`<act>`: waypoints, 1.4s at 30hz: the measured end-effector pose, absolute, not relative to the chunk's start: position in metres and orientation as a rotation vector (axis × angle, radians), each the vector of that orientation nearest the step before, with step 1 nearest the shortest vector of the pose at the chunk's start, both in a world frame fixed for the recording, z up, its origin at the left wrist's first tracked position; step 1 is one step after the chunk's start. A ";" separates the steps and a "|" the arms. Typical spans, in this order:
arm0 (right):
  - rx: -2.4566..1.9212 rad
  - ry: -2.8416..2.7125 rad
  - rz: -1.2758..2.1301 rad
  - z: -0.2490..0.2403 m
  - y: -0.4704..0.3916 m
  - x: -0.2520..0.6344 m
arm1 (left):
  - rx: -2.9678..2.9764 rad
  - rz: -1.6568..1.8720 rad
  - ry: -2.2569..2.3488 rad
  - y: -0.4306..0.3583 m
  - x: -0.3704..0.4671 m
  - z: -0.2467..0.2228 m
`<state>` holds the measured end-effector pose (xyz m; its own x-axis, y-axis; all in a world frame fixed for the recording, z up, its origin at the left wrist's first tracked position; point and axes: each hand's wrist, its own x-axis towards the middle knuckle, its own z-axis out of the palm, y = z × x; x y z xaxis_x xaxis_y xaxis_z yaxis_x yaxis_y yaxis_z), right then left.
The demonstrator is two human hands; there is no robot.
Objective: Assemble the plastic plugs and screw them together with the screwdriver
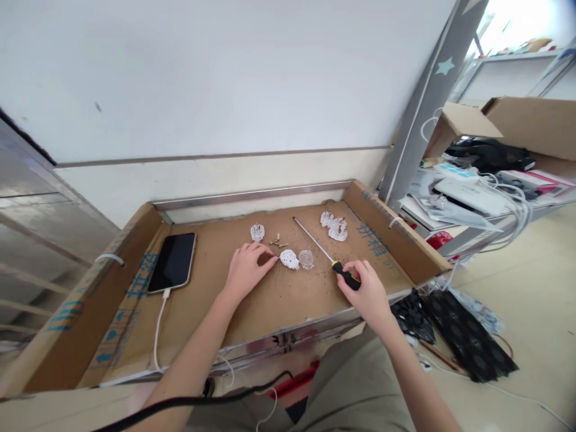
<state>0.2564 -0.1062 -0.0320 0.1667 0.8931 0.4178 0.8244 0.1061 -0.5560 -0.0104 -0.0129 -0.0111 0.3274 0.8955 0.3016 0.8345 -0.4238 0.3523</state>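
My right hand (366,294) is wrapped round the black and yellow handle of a long screwdriver (345,275), whose shaft points away to the upper left over the cardboard. My left hand (249,268) has its thumb and forefinger pinched together just left of a white plug piece (289,259). Whatever is between those fingertips is too small to make out. Right of the white piece lies a clear plastic cover (306,259). Small brass parts (279,243) rest beyond it, near a clear plug piece with pins (257,232). More clear plug pieces (336,228) lie at the back right.
Cardboard (211,306) lines the table and forms raised walls at both sides. A phone (171,262) on a white charging cable lies at the left. Boxes and cables (477,192) crowd a shelf at the right. Black fan-like parts (470,336) are on the floor.
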 end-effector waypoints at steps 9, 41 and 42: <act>-1.705 -1.634 0.137 -0.030 -0.107 0.257 | 2.489 0.653 1.498 -0.016 -0.009 -0.009; -1.663 -1.595 0.154 -0.032 -0.106 0.257 | 2.394 0.822 1.150 -0.008 0.036 0.007; -1.662 -1.595 0.151 -0.032 -0.106 0.257 | 2.446 0.785 1.119 -0.007 0.042 0.008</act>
